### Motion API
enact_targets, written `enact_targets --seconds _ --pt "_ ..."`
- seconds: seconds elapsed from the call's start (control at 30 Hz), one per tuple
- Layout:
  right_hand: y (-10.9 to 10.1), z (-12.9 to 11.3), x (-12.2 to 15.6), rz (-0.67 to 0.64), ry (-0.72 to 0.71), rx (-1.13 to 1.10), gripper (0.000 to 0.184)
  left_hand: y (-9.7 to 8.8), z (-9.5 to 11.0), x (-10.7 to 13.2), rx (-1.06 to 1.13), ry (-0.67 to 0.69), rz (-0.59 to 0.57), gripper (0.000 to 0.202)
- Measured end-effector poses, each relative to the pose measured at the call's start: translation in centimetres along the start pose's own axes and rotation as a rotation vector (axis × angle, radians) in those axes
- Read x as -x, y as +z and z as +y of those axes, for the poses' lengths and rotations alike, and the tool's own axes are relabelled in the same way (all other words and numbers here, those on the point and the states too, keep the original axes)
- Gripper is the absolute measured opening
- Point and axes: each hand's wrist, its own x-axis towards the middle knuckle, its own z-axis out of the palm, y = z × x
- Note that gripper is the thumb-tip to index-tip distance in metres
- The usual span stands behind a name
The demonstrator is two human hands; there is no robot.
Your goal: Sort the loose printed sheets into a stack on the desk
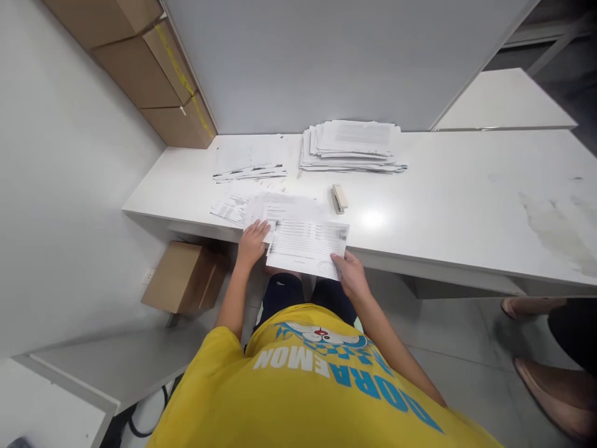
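Note:
My right hand (351,275) pinches the lower right corner of a printed sheet of paper (305,244), which overhangs the front edge of the desk. Dark smudges and a faint round stamp mark show on that sheet. Flat on the loose papers (289,204) to its left rests my left hand (254,242), fingers stretched out, beside the sheet's left edge. Just beyond the sheet lies a cream stapler (339,198), touched by neither hand.
A thick paper stack (357,140) sits against the grey partition (317,68), with a smaller pile (252,158) left of it. Cardboard boxes (140,68) rise at the desk's left end; another box (175,277) is underneath. Another person's feet (555,392) show at right.

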Motion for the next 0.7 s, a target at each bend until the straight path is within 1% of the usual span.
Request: enact_targets --seconds 0.07,0.13,0.2,0.23,0.27,0.3,0.4,0.47,0.53,0.6,0.7 --pt "-0.5 -0.6 -0.1 0.015 -0.034 0.011 0.038 -0.2 -1.1 0.1 -0.005 -0.094 0.039 0.064" --pt "-1.9 -1.4 -0.4 0.071 -0.073 0.035 0.037 -0.7 -1.9 0.1 -0.020 -0.193 0.073 0.063" --pt "-3.7 -2.4 -0.9 0.132 -0.118 0.085 0.038 -1.4 -2.0 0.0 -0.055 -0.273 0.118 0.067" --pt "-4.6 -3.0 -1.3 0.158 -0.144 0.117 0.038 -1.8 -1.6 -0.2 -0.072 -0.278 0.139 0.070" --pt "-5.4 -3.5 -1.8 0.178 -0.171 0.153 0.039 -2.1 -0.9 -0.4 -0.081 -0.249 0.153 0.072" --pt "-6.2 -4.1 -2.4 0.190 -0.194 0.192 0.040 -2.4 0.2 -0.7 -0.079 -0.191 0.157 0.070" --pt "-7.5 -5.8 -4.3 0.173 -0.200 0.309 0.041 -2.3 5.0 -2.4 0.005 0.027 0.104 0.056" --pt "-7.9 -6.9 -5.5 0.121 -0.170 0.357 0.041 -1.5 8.5 -4.0 0.080 0.082 0.047 0.052" --pt "-8.0 -7.8 -6.3 0.083 -0.144 0.393 0.037 -0.3 11.2 -5.8 0.115 0.085 -0.030 0.057" --pt "-8.3 -8.7 -6.8 0.090 -0.134 0.451 0.032 0.9 12.8 -7.5 0.105 0.088 -0.109 0.060" --pt "-9.1 -9.9 -7.0 0.103 -0.104 0.564 0.028 1.9 13.6 -9.4 0.067 0.101 -0.172 0.059"
